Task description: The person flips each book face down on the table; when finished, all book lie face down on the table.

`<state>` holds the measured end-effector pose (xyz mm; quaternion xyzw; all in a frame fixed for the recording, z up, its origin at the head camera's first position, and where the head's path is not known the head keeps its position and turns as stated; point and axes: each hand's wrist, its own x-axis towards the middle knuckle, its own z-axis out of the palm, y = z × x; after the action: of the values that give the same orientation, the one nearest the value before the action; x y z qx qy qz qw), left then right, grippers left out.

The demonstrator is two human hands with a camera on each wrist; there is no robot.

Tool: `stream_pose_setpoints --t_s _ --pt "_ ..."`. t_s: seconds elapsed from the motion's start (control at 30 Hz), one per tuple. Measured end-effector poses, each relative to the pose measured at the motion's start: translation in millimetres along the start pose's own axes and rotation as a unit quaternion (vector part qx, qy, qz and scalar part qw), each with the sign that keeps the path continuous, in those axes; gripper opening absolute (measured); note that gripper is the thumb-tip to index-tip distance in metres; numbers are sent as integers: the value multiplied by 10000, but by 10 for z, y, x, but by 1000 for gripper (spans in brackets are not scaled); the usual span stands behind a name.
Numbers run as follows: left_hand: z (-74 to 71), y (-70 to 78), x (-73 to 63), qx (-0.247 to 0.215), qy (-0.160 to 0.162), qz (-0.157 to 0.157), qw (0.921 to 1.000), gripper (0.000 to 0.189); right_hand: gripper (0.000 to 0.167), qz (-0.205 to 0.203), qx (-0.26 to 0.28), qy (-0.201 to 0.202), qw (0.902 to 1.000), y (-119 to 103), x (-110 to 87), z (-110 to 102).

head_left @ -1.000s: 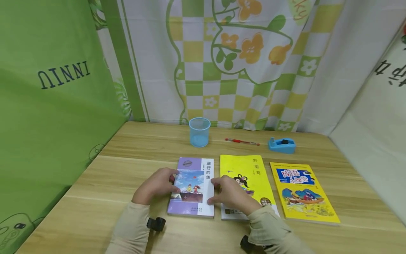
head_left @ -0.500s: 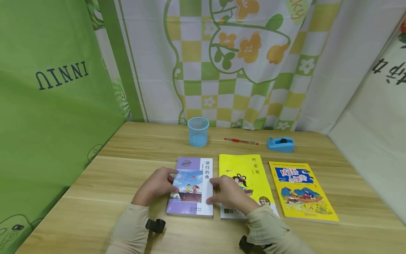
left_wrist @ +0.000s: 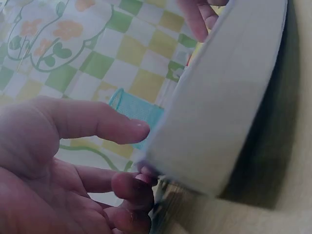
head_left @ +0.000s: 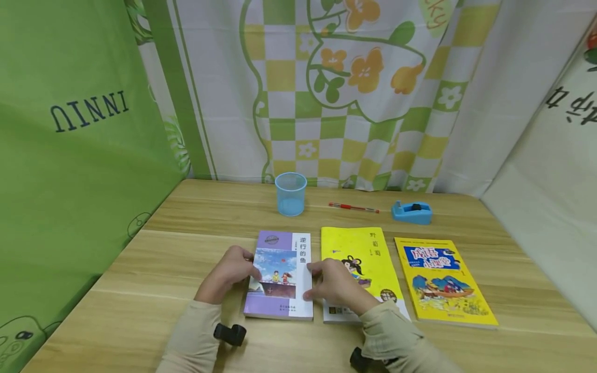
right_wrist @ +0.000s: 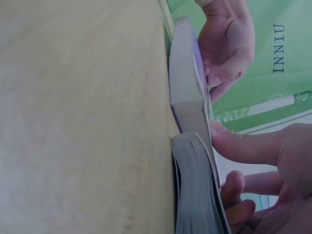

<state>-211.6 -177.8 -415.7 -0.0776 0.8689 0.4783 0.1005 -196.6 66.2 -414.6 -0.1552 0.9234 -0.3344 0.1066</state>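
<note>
- Since a second ago: purple book (head_left: 280, 275) has slid slightly left, its left edge looks a bit raised; hands barely changed.
- Left hand (head_left: 229, 273) grips the book's left edge, thumb on the cover, fingers curled under, per left wrist view.
- Right hand (head_left: 337, 285) pinches the book's right edge, thumb on the cover; it rests partly over the yellow book (head_left: 361, 269).
- Purple book lies near the table's (head_left: 154, 269) front edge, left of centre, just beside the yellow book.
- Handling, judged: paperback, light, somewhat bendy, glossy cover may slip; best held by both long edges or the spine.
- Count: three books (purple, yellow, orange-yellow book (head_left: 443, 282)), one blue cup (head_left: 290, 194), one red pen (head_left: 353, 208), one tape dispenser (head_left: 412, 213), the last three along the back edge.
</note>
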Motion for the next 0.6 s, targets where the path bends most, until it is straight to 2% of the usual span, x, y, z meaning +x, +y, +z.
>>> stream_pose_setpoints --t_s 0.17,0.3,0.43,0.6 --pt "-51 -48 13 -496 -265 -11 9984 51 70 91 139 11 9999 11 -3 12" --pt "-163 -80 7 -1095 -545 320 9920 50 70 167 280 -12 9995 23 5 20" --pt "-276 -94 -2 -1719 -896 595 9792 55 71 78 222 -72 9997 19 29 27" --pt "-340 -115 9 -2439 -1351 747 9574 59 72 -141 18 -67 9999 -1 47 45"
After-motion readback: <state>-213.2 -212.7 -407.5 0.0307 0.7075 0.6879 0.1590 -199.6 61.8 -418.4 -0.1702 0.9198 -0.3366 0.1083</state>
